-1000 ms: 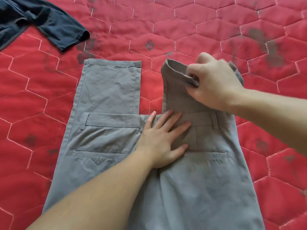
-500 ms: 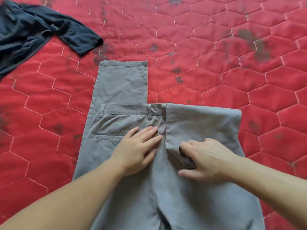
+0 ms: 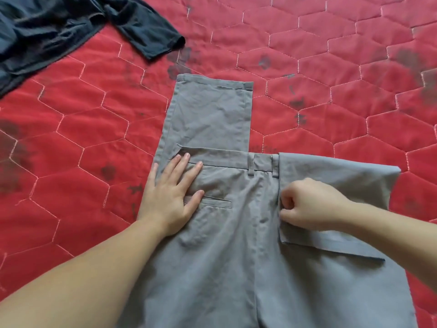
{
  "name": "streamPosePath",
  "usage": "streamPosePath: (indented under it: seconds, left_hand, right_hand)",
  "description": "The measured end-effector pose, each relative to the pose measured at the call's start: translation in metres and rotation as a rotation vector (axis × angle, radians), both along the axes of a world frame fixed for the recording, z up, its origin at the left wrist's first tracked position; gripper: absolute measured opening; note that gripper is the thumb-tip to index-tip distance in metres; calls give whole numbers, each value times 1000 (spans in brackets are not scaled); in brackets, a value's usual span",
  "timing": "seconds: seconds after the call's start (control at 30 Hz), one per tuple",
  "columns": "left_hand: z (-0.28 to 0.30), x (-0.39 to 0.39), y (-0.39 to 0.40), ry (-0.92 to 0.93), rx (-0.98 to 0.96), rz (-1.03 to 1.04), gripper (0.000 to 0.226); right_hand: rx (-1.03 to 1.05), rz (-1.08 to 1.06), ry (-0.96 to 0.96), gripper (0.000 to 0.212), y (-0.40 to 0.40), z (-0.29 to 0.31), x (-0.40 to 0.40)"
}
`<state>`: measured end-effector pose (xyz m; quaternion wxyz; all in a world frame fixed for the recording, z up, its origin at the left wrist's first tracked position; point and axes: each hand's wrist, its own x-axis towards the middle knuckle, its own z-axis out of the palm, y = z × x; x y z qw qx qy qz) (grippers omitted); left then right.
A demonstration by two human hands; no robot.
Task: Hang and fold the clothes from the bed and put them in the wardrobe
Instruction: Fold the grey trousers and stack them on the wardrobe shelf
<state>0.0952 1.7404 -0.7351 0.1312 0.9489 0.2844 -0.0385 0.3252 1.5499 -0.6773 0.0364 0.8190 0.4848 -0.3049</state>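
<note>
Trousers [image 3: 236, 233], one grey pair in plain woven cotton, lie flat on the one red quilt [image 3: 82, 143] that covers the bed, and they fill the middle and lower part of what we see. Far left, at the top corner, we count one dark navy garment [image 3: 47, 31], crumpled, with a single sleeve stretched toward the middle. The quilt is stitched in pale hexagons and carries dark smudges.

Next comes our left hand [image 3: 171, 197], fingers spread and straight, pressed flat on the trousers at the waistband, its thumb beside the one welt pocket [image 3: 217, 202] we can see. Above it, one leg end lies as a neat rectangle reaching up past the waistband onto the quilt, its hem stitched. We count two belt loops at the centre of the waistband.

Further right, our right hand [image 3: 307, 204] is curled into a fist, pinching the edge of the second leg, which is folded back down over the seat as a smooth flap.
</note>
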Motion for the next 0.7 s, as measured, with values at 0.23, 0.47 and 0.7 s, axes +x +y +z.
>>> streamPosePath:
  seconds: [0.23,0.47,0.7]
  left_hand:
    - [-14,-2,5,-179,34,-6,63]
    - [-17,-3,8,-233,41,-15,65]
    - [-19,-4,10,-204,34,-31,66]
  right_hand:
    - [367,-638,118,23,133,-19,28]
    - [484,-1075,631,20,231,-9,42]
    - [590,-965,577,20,253,24,67]
